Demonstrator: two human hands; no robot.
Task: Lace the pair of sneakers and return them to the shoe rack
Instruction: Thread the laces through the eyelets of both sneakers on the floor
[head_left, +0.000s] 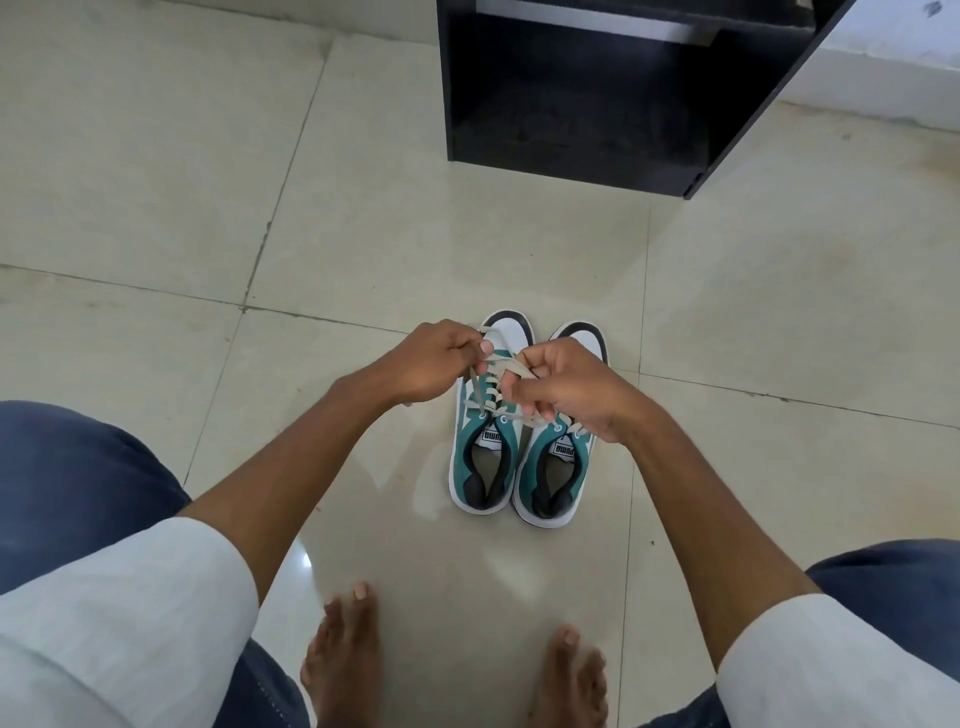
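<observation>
**A:** Start close in. What is nearest you?

**B:** Your bare feet (457, 660) on the tile floor (156, 208), knees bent to either side. Just past your toes sits the pair, heels toward you, toes pointing away at the rack (582, 119). The left sneaker (480, 452) and right sneaker (556, 467) stand side by side, touching or nearly so.

**A:** And your hands?

**B:** Both are over the front half of the pair. Your left hand (431, 364) is curled, thumb and forefinger pinching one end of the lace (501, 366) above the left sneaker. Your right hand (571, 395) is curled too, pinching the other end, and it lies across the right sneaker's laces.

**A:** Which shoe is being worked?

**B:** The left one, I judge. The lace runs crosswise between your hands, over that shoe's upper eyelets. Whether a knot has formed, I cannot tell; your fingers hide it.

**A:** What does the next move turn on?

**B:** The lace lies across the shoe's long axis, so you would pull your hands apart sideways, not toward you. After tying, the rack is straight ahead, well apart from the pair, its low shelf open toward you. Your right hand is slightly nearer it.
</observation>
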